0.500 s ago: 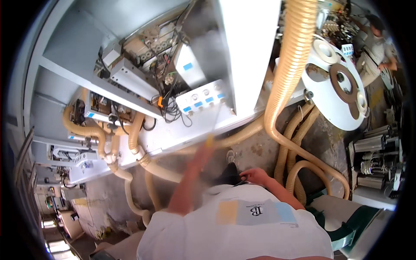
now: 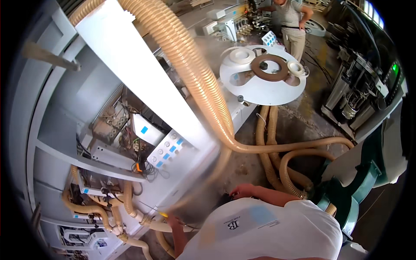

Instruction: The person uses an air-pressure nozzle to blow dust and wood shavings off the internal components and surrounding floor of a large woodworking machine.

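Observation:
My left hand (image 2: 174,222) is closed around a screwdriver (image 2: 163,214) with a yellow handle. Its long thin shaft points up and left, over the front edge of the white machine bed (image 2: 149,201). Close by, below that edge, runs a pale duct hose (image 2: 160,225). In front of my white shirt, at waist height, is my right hand (image 2: 242,191) with its fingers curled in. Whatever it may hold is hidden; something dark shows beside it.
A white control panel (image 2: 165,149) with knobs sits inside the machine. Beige corrugated hoses (image 2: 190,56) slant down, with more on the floor. Beyond stands a round white table (image 2: 264,93) with tape rolls. A person (image 2: 291,21) stands at the back. Green-framed equipment (image 2: 359,186) is at right.
My view has swung right, bringing the round table and the person nearer the middle. The left hand with the screwdriver has moved lower and left in the picture; it was blurred before.

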`<act>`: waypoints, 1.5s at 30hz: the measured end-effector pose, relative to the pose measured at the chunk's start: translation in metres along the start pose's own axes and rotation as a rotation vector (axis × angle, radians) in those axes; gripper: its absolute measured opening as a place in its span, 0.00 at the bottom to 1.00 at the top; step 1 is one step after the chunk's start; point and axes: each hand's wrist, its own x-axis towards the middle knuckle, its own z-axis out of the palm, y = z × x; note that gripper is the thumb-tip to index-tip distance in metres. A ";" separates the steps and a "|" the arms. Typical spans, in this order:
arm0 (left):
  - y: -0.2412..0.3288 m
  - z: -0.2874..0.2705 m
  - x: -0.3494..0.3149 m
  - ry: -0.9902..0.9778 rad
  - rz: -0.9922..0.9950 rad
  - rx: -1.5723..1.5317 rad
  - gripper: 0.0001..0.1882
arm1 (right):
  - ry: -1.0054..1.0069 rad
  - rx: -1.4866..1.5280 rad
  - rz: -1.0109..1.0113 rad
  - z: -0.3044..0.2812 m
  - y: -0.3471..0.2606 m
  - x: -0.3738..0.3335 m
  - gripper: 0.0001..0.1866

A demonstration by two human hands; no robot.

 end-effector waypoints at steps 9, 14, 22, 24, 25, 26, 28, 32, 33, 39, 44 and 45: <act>0.080 0.121 -0.113 -0.359 0.296 -0.199 0.20 | 0.251 0.131 -0.148 -0.045 -0.075 0.016 0.24; 0.064 0.204 -0.199 -0.728 0.924 0.165 0.23 | 0.179 0.481 -0.498 -0.065 -0.125 0.029 0.19; 0.044 0.197 -0.192 -0.612 1.079 0.562 0.23 | -0.072 0.523 -0.258 -0.054 -0.109 0.027 0.17; 0.044 0.185 -0.178 -0.599 1.085 0.617 0.23 | -0.062 0.544 -0.312 -0.062 -0.131 0.009 0.18; 0.043 0.178 -0.172 -0.592 1.091 0.643 0.23 | -0.068 0.538 -0.286 -0.071 -0.143 -0.002 0.18; 0.045 0.169 -0.164 -0.589 1.098 0.671 0.23 | -0.073 0.532 -0.259 -0.079 -0.155 -0.013 0.19; 0.046 0.159 -0.150 -0.599 1.122 0.732 0.23 | -0.033 0.472 -0.215 -0.080 -0.140 -0.011 0.20; 0.064 0.131 -0.116 -0.615 1.225 0.940 0.22 | 0.045 0.302 -0.125 -0.064 -0.093 0.021 0.23; 0.073 0.118 -0.105 -0.586 1.264 1.009 0.22 | 0.047 0.258 -0.072 -0.063 -0.090 0.024 0.24; 0.167 0.036 -0.005 -0.178 1.400 1.558 0.24 | 0.052 0.200 0.050 -0.072 -0.103 0.010 0.30; 0.222 0.004 0.019 0.075 1.185 1.922 0.25 | 0.039 0.143 0.113 -0.067 -0.100 0.004 0.35; 0.226 0.004 0.019 0.081 1.146 1.961 0.24 | 0.033 0.152 0.137 -0.067 -0.100 0.002 0.35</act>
